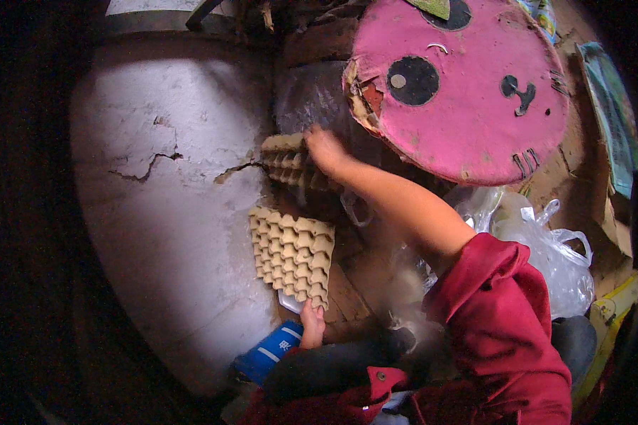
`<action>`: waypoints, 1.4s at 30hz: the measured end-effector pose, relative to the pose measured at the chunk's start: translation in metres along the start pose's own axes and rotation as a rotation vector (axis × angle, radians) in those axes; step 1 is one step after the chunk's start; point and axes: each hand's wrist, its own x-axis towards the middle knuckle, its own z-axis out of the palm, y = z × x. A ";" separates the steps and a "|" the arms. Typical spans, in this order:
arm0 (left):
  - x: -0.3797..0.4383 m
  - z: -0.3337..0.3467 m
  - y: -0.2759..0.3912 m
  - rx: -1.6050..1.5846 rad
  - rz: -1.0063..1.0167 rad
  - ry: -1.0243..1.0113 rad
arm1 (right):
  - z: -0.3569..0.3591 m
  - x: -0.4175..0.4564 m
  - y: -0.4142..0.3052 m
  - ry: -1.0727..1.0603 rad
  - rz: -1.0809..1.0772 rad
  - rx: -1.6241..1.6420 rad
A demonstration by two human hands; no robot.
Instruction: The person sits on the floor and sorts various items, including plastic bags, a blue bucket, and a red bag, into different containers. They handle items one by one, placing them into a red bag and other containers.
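My left hand (312, 324) grips the lower corner of a tan moulded-pulp egg tray (292, 252), which is tilted up and shows rows of bumps and hollows. Farther from me, my right hand (325, 151) has its fingers closed at the top edge of another pulp egg tray (284, 159). This far tray stands beside the wall, and my hand and forearm hide its right part. Whether it is one tray or several stacked, I cannot tell. Both trays look bare of eggs. A clear plastic bag (308, 101) lies behind the far tray.
A cracked white wall (165, 212) runs along the left. A worn round pink stool top (478, 106) stands ahead at right. Clear plastic bags (553, 260) lie below it. A blue box (271, 350) with writing sits by my left wrist, and flattened cardboard (616, 223) lies far right.
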 end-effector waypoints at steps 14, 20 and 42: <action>0.052 0.050 0.003 0.100 -0.164 -0.015 | -0.049 -0.126 0.042 0.195 -0.033 -0.024; 0.051 0.084 0.024 0.154 -0.135 0.055 | -0.033 -0.155 0.064 -0.089 -0.093 -0.017; -0.066 0.231 0.064 1.302 1.363 -0.211 | -0.144 -0.178 0.012 -0.315 -0.057 -0.134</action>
